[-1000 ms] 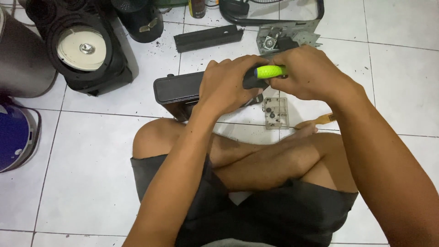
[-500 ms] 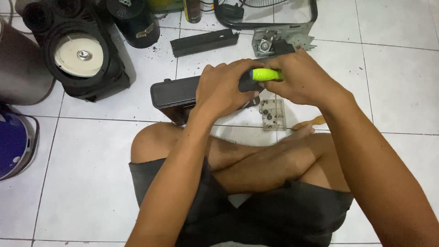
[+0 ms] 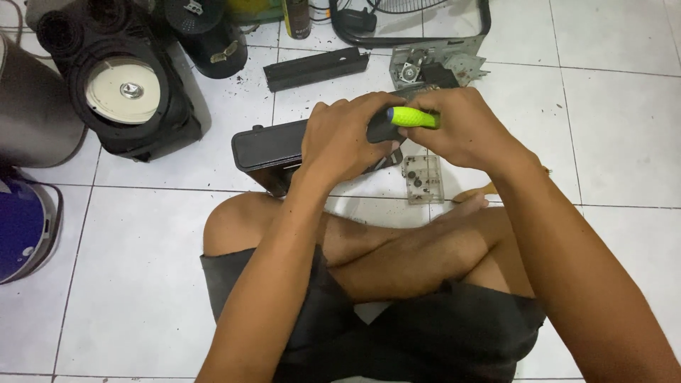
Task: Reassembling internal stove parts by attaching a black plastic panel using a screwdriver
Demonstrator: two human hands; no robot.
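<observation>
The right hand (image 3: 461, 131) has its grip clenched around a screwdriver with a lime-green handle (image 3: 413, 117), the handle jutting out toward the left hand (image 3: 340, 142). The left grip is clamped over a black rectangular device casing (image 3: 266, 149) lying on the white tiled floor (image 3: 142, 284), directly beneath both hands. A small clear parts tray (image 3: 423, 179) sits just below the right hand, and a black speaker box (image 3: 128, 92) stands well off beyond the left hand.
</observation>
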